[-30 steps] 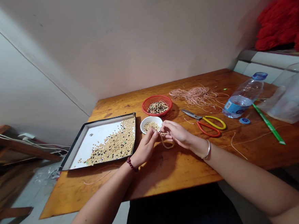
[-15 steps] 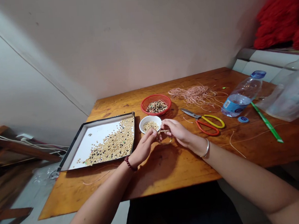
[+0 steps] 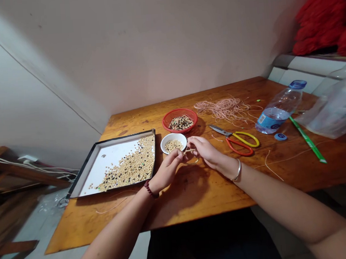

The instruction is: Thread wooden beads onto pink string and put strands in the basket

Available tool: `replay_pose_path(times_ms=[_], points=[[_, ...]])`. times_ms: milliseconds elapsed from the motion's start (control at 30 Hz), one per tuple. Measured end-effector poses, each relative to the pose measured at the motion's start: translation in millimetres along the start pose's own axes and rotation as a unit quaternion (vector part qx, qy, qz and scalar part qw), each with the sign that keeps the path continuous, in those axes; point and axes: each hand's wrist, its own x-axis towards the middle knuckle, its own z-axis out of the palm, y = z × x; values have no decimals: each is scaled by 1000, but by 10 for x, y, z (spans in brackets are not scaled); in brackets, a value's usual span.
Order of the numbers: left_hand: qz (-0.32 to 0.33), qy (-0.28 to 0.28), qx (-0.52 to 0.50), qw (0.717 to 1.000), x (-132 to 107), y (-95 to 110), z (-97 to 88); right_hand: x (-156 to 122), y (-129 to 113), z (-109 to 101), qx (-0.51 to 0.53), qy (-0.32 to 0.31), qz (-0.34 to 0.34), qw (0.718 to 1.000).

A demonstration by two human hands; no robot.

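Beaded string [image 3: 189, 151] is pinched between the fingertips [image 3: 181, 154] of the left hand [image 3: 167, 169] and right hand [image 3: 206, 153], just beside the white bowl [image 3: 171, 135]; only a short length is strung, with many loose beads [image 3: 134, 165] left in bowl and tray [image 3: 104, 162].

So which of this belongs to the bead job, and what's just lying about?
Job: left hand; right hand; beaded strand; white bowl of beads; black tray of beads; red basket of beads; pink cord; probably scissors.

Lying about: water bottle; blue cap; green strip; plastic bag.
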Motion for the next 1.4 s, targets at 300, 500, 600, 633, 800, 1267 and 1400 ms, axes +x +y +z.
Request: replay_pose_path(times_ms=[300, 500, 600, 633, 800, 1267, 1400], points=[[59, 11, 89, 994, 21, -52, -33, 26, 6, 6, -21, 34, -5, 999], [107, 40, 182, 977, 1, -4, -29, 89, 99, -8, -26, 49, -23, 998], [127, 48, 190, 972, -20, 39, -11, 124, 141, -9, -49, 38, -45, 997], [128, 50, 177, 975, -26, 48, -4, 135, 146, -9, -55, 30, -47, 997], [77, 35, 31, 996, -40, 57, 21, 148, 88, -31, -61, -4, -46, 997], [-82, 22, -247, 965, 9, 59, -50, 34, -56, -114, 188, -217, 52, 957], [-114, 31, -280, 953, 7, 69, -62, 22, -73, -114, 170, -192, 36, 966]])
